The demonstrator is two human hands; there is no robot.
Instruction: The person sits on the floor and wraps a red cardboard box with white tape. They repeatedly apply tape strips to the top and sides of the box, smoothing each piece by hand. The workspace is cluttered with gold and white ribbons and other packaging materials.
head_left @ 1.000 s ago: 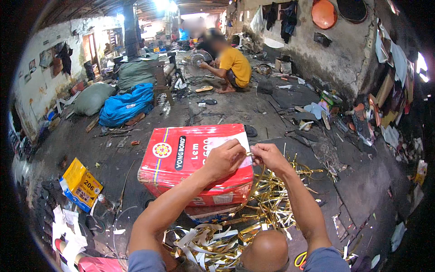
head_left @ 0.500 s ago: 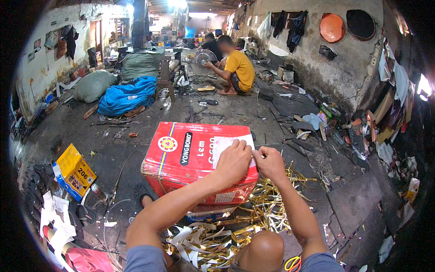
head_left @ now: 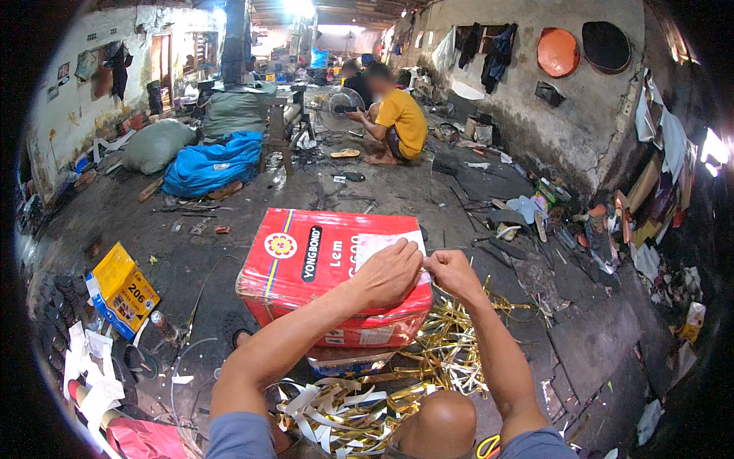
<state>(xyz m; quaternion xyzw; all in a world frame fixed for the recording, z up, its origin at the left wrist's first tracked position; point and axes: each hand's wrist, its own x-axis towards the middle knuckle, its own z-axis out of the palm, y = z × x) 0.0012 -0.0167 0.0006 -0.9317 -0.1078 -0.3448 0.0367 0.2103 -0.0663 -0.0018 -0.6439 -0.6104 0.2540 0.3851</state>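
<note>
A red cardboard box (head_left: pixel 264 306) stands in front of my bent knee, its edges covered with clear tape. On its top, near the right edge, lies a white sheet (head_left: pixel 377 242). My left hand (head_left: pixel 391 274) bears on this sheet, fingers bent and pressed together at the box's right edge. Close beside it, my right hand (head_left: pixel 453 273) is closed in a pinch just past that edge. A small whitish bit shows between the two sets of fingertips, too small to name. Gold and white strips (head_left: pixel 451 344) are heaped beside and below the box.
A yellow-and-blue carton (head_left: pixel 125 291) lies at the left, near white scraps (head_left: pixel 93 375). Further off, a person in a yellow shirt (head_left: pixel 403 122) squats by a fan (head_left: pixel 336 109). A blue sack (head_left: pixel 214 163) lies far left. Scraps and soles (head_left: pixel 527 206) litter the right wall's foot.
Both hands stay at the box's right edge, with only slight finger movement. The view has shifted slightly. The person in yellow has lowered a hand beside the fan.
</note>
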